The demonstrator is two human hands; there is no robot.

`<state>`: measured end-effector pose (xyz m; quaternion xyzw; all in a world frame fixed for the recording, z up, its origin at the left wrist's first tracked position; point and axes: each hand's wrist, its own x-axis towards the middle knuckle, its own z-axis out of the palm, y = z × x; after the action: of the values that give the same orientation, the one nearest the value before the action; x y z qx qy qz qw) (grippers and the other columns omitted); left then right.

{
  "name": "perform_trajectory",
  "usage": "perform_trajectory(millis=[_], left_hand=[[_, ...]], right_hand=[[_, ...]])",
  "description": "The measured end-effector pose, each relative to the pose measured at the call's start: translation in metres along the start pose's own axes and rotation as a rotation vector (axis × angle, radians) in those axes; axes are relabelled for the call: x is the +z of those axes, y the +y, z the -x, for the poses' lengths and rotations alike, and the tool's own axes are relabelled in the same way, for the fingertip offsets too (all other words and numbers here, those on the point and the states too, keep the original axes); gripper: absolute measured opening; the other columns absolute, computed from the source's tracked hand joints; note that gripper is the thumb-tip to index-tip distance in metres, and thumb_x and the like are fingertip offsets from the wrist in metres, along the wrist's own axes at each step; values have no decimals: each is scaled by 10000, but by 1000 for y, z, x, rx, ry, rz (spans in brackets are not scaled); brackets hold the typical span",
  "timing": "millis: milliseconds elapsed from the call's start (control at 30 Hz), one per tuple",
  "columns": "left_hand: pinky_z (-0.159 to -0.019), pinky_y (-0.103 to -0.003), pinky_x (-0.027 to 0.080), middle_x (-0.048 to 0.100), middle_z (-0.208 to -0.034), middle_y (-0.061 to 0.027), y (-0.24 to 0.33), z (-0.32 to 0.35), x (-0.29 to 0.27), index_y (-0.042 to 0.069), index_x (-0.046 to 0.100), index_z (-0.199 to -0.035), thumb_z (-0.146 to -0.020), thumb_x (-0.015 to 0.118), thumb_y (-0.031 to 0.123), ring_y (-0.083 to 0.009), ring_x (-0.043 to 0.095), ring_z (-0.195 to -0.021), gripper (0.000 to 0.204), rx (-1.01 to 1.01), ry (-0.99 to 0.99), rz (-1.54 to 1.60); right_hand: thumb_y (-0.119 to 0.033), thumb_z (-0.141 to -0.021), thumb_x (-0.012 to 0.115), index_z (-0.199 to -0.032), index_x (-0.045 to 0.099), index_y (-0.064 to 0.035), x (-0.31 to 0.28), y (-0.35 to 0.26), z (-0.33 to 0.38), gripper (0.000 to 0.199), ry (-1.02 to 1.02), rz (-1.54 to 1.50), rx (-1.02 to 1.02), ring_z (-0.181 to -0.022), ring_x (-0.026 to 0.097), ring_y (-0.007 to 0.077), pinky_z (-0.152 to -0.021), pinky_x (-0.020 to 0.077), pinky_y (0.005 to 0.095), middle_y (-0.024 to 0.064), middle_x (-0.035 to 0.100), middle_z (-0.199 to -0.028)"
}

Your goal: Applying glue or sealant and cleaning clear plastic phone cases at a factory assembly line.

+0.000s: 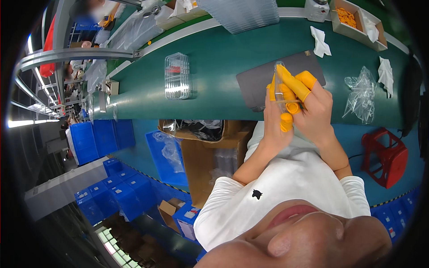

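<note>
Clear case [279,85] upright, long axis vertical, both hands

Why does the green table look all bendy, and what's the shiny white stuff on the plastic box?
Head view: the fisheye lens curves the green belt and blackens the corners; white streaks on the clear plastic case stack are glare from lamps; the left hand and right hand look sharp, the far background softer.

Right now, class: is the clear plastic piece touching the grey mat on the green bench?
Apart. The head view shows both hands holding the clear plastic piece upright, lifted off the grey mat.
</note>
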<state>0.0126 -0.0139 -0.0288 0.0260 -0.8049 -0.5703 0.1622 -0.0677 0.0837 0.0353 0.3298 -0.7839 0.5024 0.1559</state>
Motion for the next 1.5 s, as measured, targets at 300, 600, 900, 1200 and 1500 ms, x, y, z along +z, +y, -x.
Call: perform_trajectory(millis=[300, 600, 900, 1200, 1500], left_hand=[[-879, -470, 397, 477, -1175, -269, 28, -3, -3, -29, 475, -1196, -859, 486, 103, -451, 478, -1027, 362, -74, 38, -86], [-937, -354, 387, 489, -1205, -150, 14, 5, 10, -26, 406, -1279, -1002, 399, 229, -232, 491, -1094, 377, -40, 46, -24], [-951, -343, 383, 470, -1241, -151, 9, 12, 10, -26, 375, -1319, -1004, 397, 218, -222, 476, -1121, 399, -35, 83, -76], [-944, -321, 382, 457, -1251, -135, 2, 18, 8, -9, 339, -1358, -1004, 402, 218, -197, 464, -1114, 426, -76, 111, -101], [-1029, -425, 284, 397, -1317, -207, 22, 9, 8, -28, 309, -1372, -977, 380, 256, -350, 398, -1208, 492, -163, 83, 148]], right_hand=[[-114, -582, 749, -942, 714, -79, -10, 3, -9, 363, -1, 157, -240, -525, 560, 175, -445, 429, 284, 33, 605, -775], [-143, -611, 751, -1001, 715, -120, -20, 12, -5, 393, 26, 147, -245, -501, 557, 150, -416, 455, 277, -2, 606, -779], [-161, -614, 765, -1002, 721, -116, -11, 15, 0, 393, 125, 71, -254, -498, 549, 139, -412, 441, 268, -6, 603, -754], [-152, -632, 770, -984, 725, -118, -3, 18, 3, 357, 144, 55, -230, -518, 571, 142, -428, 444, 263, 7, 621, -746], [-158, -680, 749, -1019, 729, -133, -6, 12, 1, 341, 170, -126, -89, -601, 599, 164, -511, 482, 263, 15, 620, -782]])
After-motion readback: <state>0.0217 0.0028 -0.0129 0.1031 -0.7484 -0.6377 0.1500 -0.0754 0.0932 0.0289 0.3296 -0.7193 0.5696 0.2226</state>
